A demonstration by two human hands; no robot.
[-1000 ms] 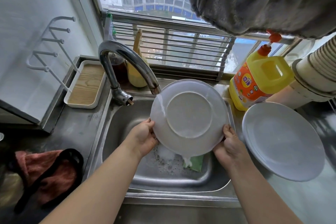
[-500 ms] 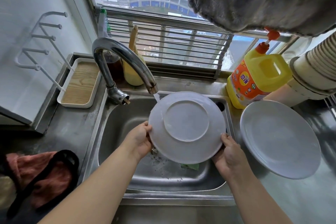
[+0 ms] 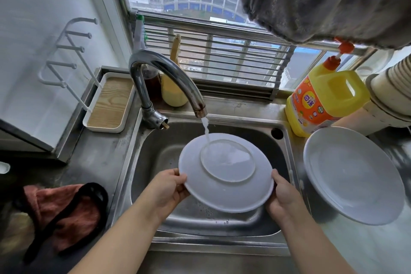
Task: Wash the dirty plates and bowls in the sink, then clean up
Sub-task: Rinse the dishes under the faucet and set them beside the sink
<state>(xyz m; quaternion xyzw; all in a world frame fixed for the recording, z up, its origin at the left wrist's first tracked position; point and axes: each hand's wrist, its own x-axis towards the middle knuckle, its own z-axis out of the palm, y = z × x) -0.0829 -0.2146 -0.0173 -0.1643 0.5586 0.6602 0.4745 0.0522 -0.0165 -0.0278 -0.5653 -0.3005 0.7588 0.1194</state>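
Plate held over the sink, underside up, tilted so its far rim is higher than the near rim. Left hand grips the plate's left rim, thumb on top and the other fingers curled beneath, out of sight. Right hand grips the right rim in the same way, thumb lying along the edge. Plate sits between the two hands, above the middle of the basin. Water stream falls from the faucet at the sink's back edge and lands on the far-left part of the plate's foot ring, spreading across the recessed base. Second plate rests face up on the counter just beside the sink's right edge, apart from both hands. Yellow detergent bottle stands at the sink's back right corner. Reddish cloth lies on the counter left of the sink.
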